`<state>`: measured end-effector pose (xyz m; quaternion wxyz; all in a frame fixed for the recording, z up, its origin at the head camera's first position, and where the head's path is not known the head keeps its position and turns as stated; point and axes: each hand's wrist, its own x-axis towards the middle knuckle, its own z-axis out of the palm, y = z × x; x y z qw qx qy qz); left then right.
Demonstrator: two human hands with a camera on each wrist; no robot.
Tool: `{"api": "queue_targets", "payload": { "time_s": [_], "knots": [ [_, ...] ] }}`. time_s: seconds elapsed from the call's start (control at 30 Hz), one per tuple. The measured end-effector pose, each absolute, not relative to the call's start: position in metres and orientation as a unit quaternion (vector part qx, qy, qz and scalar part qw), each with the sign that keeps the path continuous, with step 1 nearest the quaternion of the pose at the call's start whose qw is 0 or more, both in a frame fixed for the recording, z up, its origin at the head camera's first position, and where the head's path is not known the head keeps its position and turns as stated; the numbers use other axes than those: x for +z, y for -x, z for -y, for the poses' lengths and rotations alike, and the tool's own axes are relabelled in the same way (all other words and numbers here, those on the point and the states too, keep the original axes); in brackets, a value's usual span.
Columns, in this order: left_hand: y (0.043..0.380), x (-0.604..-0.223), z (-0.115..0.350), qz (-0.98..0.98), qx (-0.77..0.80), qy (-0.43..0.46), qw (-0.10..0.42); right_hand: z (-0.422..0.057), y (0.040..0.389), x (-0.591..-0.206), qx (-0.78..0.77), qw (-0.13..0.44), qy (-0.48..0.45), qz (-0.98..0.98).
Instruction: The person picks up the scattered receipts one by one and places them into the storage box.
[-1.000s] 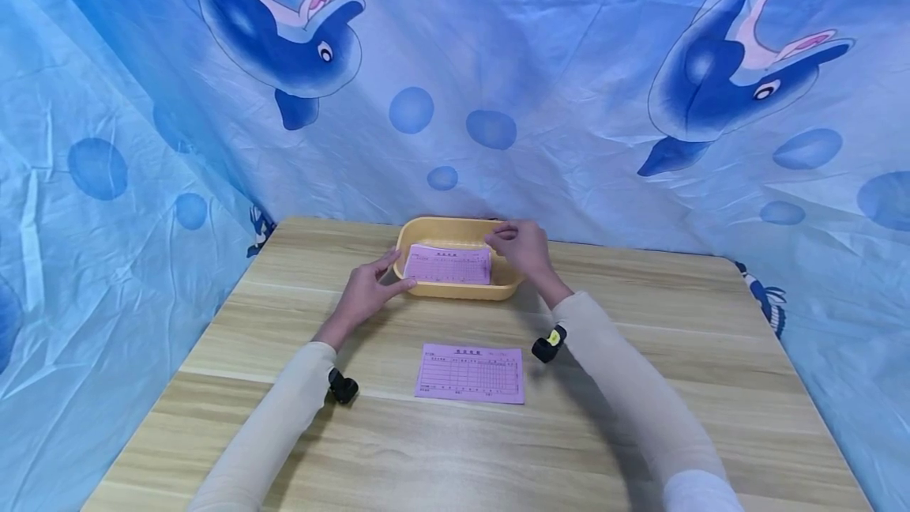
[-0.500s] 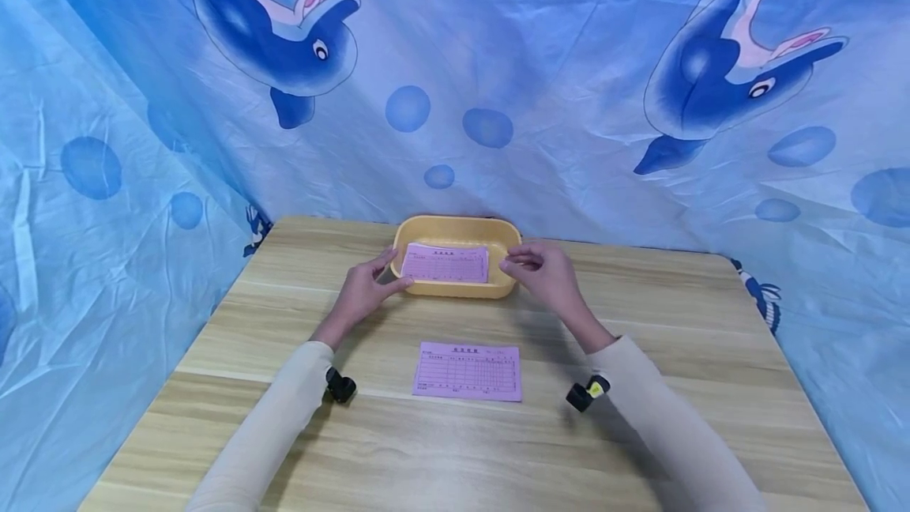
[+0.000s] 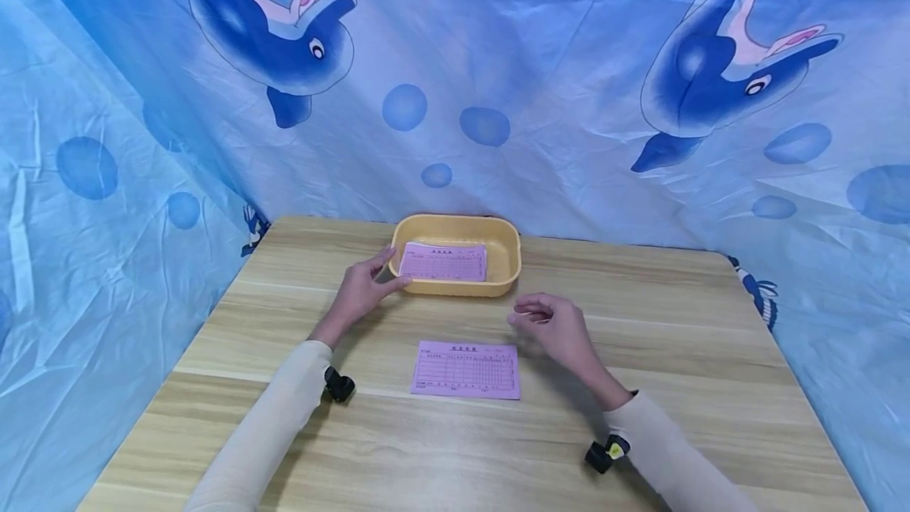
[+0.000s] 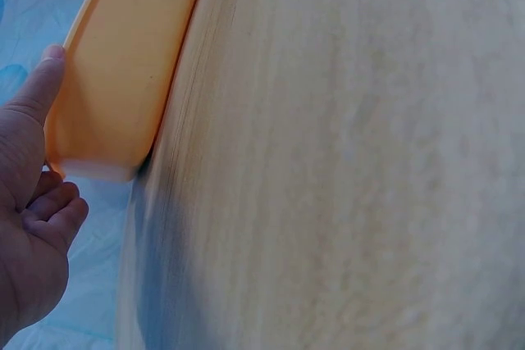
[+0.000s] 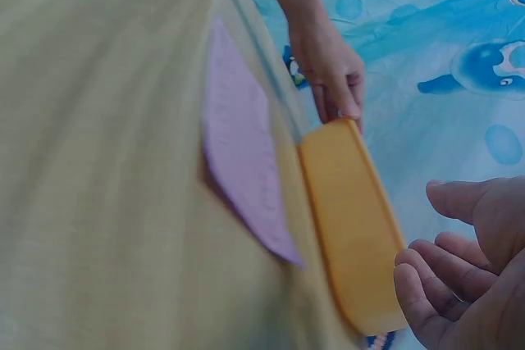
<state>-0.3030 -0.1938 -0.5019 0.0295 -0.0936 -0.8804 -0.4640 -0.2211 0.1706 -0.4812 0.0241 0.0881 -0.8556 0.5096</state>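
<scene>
My left hand (image 3: 359, 291) grips the left end of a yellow plastic tray (image 3: 503, 253), its thumb at the front rim. In the left wrist view the thumb lies along the outer wall of the tray (image 4: 131, 55), with the other fingers bent at its end. Inside the tray, toward the left, lies a small stack of pink-purple printed forms (image 3: 444, 263). Another such form (image 3: 465, 370) lies flat on the table in front. My right hand (image 3: 562, 332) hovers to the right between tray and form, fingers loosely bent, holding nothing.
The wood-grain table (image 3: 675, 338) ends at its far edge just behind the tray. A blue curtain (image 3: 554, 180) with dolphins hangs behind and along both sides of the table.
My right hand has drawn back from over the tray, moving right and toward me, to near the form on the table. The left hand keeps its place on the tray.
</scene>
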Motion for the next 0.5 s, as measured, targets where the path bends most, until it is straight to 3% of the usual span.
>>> {"api": "queue_targets", "payload": {
  "time_s": [0.5],
  "knots": [
    [0.302,-0.501,0.194,0.88,-0.465,0.094,0.026,-0.166,0.196,-0.517,0.512,-0.01,-0.062,0.857]
  ]
}}
